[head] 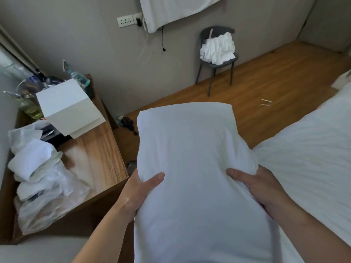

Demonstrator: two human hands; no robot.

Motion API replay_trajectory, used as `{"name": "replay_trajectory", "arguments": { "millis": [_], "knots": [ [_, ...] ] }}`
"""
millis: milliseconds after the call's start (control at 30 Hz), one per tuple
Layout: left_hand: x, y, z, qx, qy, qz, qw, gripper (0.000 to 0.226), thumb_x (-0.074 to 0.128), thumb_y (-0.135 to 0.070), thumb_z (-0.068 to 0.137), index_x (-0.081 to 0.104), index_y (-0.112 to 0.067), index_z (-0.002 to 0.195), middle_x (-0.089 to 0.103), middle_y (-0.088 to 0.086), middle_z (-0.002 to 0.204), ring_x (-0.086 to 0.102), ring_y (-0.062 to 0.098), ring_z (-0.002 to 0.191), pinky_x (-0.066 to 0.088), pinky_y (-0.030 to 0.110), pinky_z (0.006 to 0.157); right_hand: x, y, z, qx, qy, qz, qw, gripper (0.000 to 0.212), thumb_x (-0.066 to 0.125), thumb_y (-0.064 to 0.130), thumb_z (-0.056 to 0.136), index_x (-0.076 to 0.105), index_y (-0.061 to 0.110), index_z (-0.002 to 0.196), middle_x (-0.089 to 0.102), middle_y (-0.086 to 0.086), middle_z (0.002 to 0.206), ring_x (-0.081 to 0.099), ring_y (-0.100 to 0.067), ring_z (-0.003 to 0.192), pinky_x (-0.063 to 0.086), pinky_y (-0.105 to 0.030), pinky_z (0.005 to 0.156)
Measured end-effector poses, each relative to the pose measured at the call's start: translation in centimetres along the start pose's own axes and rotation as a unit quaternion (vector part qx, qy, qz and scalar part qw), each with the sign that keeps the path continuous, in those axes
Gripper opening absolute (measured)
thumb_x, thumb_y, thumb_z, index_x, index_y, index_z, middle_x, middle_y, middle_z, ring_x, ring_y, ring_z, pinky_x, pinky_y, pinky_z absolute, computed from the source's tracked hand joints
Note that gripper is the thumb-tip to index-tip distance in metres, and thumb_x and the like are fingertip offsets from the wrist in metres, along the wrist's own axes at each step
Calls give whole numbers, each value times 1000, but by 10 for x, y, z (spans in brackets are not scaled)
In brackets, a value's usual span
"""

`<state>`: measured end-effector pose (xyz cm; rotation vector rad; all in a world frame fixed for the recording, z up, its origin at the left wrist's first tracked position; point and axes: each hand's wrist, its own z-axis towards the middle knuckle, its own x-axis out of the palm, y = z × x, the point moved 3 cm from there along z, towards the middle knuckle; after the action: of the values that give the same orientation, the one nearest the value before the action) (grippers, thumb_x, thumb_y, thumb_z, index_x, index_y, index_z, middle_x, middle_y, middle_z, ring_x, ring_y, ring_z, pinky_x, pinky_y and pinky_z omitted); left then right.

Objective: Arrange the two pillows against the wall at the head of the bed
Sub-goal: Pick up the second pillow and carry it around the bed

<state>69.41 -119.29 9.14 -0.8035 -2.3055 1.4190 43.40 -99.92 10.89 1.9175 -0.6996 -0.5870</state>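
While the pillow is hanging clear of every surface, these lines are running from near to far.

Pillow: a plump white rectangular fabric pillow is being held lengthwise in mid-air, over the gap between desk and bed.
Hands: the left hand and right hand are each clamping a long side, thumbs pressing on top, fingers hidden beneath.
Bed: the white-sheeted bed is lying just right of the pillow; its head and the second pillow are not showing.
Desk: the wooden bedside desk is carrying a white box, bags and bottles.
Technique: likely best to be keeping both grips even, turning toward the bed's head and setting the pillow's long edge flush against the wall.
Far: a dark chair is holding crumpled white cloth.
Writing: none is reading clearly.
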Motion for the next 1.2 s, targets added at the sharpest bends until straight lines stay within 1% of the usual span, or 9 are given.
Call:
{"name": "replay_trajectory", "arguments": {
  "millis": [67,167,367,533,633,800,900,1067,1200],
  "knots": [
    [-5,-15,36,-4,5,15,1000,88,92,-59,59,58,-35,136,77,-2,122,76,26,108,59,54,97,7,8,29,0,-9,13,1000,35,90,32,73,72,34,103,78,13,98,72,-12,92,53,-30,72],
    [-5,-46,89,-3,0,40,999,92,91,-66,52,57,-39,132,78,-4,118,76,25,107,61,52,94,17,26,79,-8,-13,23,1000,39,89,32,74,71,33,108,77,14,100,71,-10,92,51,-27,70],
    [8,-115,191,-5,18,41,999,96,94,-62,51,58,-33,135,78,-1,121,76,28,108,58,56,97,16,79,185,5,-16,31,999,38,91,33,72,72,36,105,79,22,85,72,-8,90,52,-27,70],
    [29,-163,269,-2,28,57,998,103,93,-69,40,61,-36,131,79,-5,116,78,24,104,62,50,91,5,108,256,20,-51,18,998,47,92,39,69,75,31,111,80,12,99,74,-15,95,56,-36,81],
    [41,-189,311,-7,49,54,997,103,94,-68,36,61,-37,129,80,-5,115,78,24,103,62,47,87,0,124,289,16,-71,28,997,49,91,39,70,72,32,114,78,12,104,72,-15,97,55,-36,80],
    [62,-226,398,-21,95,59,994,79,93,-55,58,62,-38,128,80,-7,115,79,21,101,62,40,81,-5,146,353,18,-118,50,992,43,90,39,72,66,38,107,74,15,102,68,-10,94,50,-29,72],
    [72,-249,463,-25,114,74,990,74,94,-52,60,65,-36,126,81,-5,115,78,24,105,60,48,92,-5,159,395,16,-155,65,986,41,90,37,73,66,38,106,73,15,103,68,-9,94,49,-28,71],
    [98,-297,561,-33,177,102,978,69,90,-43,62,69,-27,125,82,-1,114,78,25,104,58,51,98,-10,189,455,31,-226,75,971,36,90,36,72,62,39,94,72,12,100,67,-11,90,48,-28,68],
    [131,-323,621,-29,223,118,967,51,88,-39,68,72,-31,116,83,-5,108,79,20,99,60,42,89,-21,205,489,39,-277,92,956,35,88,34,75,61,37,96,68,14,97,64,-8,88,46,-29,67]
  ]
}}
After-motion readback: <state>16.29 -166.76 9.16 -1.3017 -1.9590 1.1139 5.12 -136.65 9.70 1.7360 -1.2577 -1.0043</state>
